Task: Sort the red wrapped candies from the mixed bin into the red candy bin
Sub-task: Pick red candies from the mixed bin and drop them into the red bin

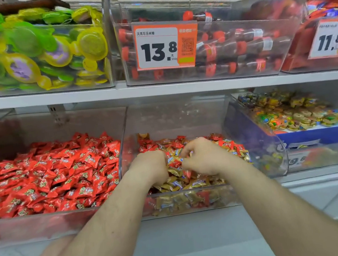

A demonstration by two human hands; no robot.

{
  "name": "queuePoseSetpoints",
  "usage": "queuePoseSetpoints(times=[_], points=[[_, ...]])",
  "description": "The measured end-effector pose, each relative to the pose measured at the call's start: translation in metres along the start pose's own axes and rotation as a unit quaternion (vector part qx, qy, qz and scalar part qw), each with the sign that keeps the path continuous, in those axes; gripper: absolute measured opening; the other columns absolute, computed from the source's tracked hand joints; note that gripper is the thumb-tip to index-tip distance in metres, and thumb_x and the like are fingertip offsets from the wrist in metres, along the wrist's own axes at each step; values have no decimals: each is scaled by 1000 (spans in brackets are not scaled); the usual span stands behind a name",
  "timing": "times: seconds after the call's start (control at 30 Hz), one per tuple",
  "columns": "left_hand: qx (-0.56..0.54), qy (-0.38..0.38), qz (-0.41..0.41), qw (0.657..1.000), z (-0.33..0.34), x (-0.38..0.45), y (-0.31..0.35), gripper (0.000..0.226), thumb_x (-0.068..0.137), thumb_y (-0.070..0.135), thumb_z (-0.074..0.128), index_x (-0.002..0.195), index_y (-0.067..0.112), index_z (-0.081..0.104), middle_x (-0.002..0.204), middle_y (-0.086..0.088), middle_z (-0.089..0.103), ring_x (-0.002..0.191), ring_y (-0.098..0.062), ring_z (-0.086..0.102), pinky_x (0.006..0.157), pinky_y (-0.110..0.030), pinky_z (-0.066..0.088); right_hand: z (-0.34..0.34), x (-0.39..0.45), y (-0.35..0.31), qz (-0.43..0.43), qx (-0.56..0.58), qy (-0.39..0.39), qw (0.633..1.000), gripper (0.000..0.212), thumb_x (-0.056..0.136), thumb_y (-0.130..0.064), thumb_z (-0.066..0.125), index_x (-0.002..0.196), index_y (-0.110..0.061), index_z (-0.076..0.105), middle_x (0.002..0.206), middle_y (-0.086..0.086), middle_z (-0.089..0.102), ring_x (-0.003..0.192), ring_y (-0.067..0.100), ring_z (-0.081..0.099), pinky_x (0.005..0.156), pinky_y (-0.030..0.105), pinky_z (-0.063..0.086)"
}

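While both hands, left hand and right hand, curl fingers into the mixed bin, whether gripping I cannot tell, the red wrapped candies look light, crinkly, slippery, best pinched by a twisted end, then carried toward nine o'clock to the red candy bin.

Both forearms are bare up to the frame's lower edge, with no sleeve showing. The left hand and right hand wear nothing: knuckles and wrists uncovered.

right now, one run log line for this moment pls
stage: picking in mixed bin | left hand: curled among candies | right hand: curled among candies | red candy bin: to the left, full
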State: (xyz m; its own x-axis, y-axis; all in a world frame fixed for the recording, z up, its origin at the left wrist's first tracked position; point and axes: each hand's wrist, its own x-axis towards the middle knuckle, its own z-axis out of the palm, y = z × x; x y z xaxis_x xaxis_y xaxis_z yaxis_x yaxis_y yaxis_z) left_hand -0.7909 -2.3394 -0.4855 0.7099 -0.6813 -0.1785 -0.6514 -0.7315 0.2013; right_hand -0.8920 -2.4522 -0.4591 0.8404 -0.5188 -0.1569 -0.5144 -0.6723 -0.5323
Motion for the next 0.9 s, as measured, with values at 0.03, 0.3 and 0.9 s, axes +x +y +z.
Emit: queuePoseSetpoints(times=[0.03,0.3,0.9], points=[[-8,10,-1,1000,-1,-1,0,42,81,6,54,119,20,62,114,-5,65,102,-27,61,85,-36,56,-7,1,3,5,78,5,997,20,82,-12,60,97,-14,73,75,5,67,59,16,57,58,26,45],[-131,63,23,989,-12,-1,8,27,81,-3,47,80,24,54,106,-3,54,77,-17,55,65,-27,42,-52,-2,28,98,680,-20,726,31,92,4,32,101,6,62,95,18,54,75,29,60,58,33,60],[4,-83,68,994,4,21,49,28,80,20,67,106,12,69,93,-3,69,77,-21,62,70,-32,53,-56,17,76,95,47,166,980,47,87,1,46,126,-17,64,130,8,61,112,27,59,88,33,49]])
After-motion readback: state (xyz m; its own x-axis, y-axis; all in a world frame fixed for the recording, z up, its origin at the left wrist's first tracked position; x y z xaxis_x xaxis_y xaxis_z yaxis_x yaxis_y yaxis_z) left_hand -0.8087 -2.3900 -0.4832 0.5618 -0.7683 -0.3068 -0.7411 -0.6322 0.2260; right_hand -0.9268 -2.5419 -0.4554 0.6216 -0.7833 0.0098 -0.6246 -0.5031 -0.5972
